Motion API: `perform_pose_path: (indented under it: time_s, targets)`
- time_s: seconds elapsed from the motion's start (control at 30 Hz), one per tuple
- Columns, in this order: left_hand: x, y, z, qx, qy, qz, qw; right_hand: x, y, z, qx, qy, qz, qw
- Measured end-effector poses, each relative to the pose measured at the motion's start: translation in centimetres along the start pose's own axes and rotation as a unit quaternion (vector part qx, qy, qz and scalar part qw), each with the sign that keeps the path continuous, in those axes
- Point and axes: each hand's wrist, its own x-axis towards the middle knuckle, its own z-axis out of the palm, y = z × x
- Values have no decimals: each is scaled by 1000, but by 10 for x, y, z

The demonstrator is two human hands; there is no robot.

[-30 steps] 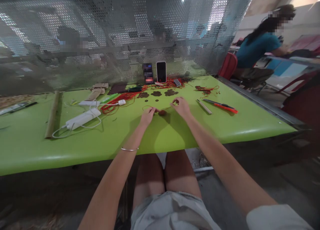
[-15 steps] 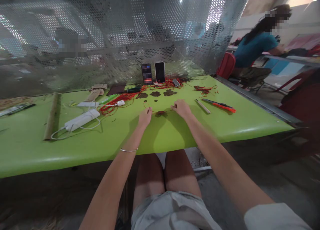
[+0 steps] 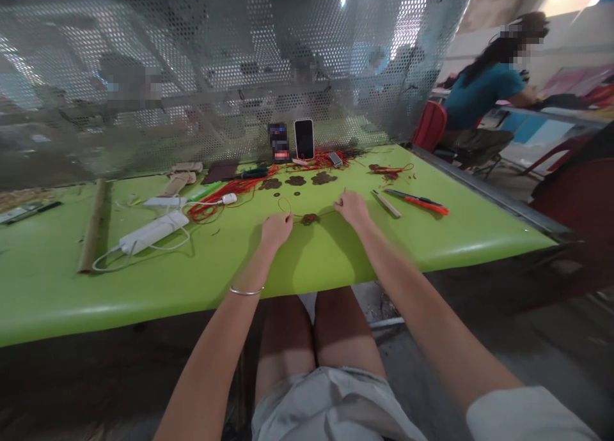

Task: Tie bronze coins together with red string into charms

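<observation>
My left hand (image 3: 278,229) is closed in a pinch on a thin reddish cord, and a loop of the cord (image 3: 284,204) stands up above its fingers. My right hand (image 3: 352,207) pinches the cord's other side. Between the two hands a small dark brown and red knotted piece (image 3: 309,218) hangs on the stretched cord, just over the green table cover (image 3: 326,259). Beyond the hands lie several clusters of round, dark coin-like discs (image 3: 323,178). Two single discs (image 3: 297,193) lie nearer to me.
Right of my hands are a pale stick-like tool (image 3: 386,204) and orange-handled scissors (image 3: 422,202). Left are a white power strip (image 3: 153,232), red cords (image 3: 206,209) and a tube (image 3: 93,227). A phone (image 3: 304,139) leans at the back. A person (image 3: 489,92) sits at right.
The cord loop above my left hand has opened wider, and that hand has turned slightly. My right hand stays nearly in place, still pinching. The whole view has shifted a little.
</observation>
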Motion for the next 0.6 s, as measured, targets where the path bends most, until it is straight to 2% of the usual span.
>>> perform_pose_path:
  time_s: [0.17, 0.37, 0.6]
  targets:
    - [-2, 5, -1, 22, -6, 48, 999, -1, -8, -3, 0, -15, -53, 998]
    - [-4, 11, 2, 49, -30, 132, 990, -11, -26, -1, 16, -76, -149, 986]
    - [-4, 12, 3, 84, -47, 143, 985, -15, -28, 3, 45, -115, -228, 966]
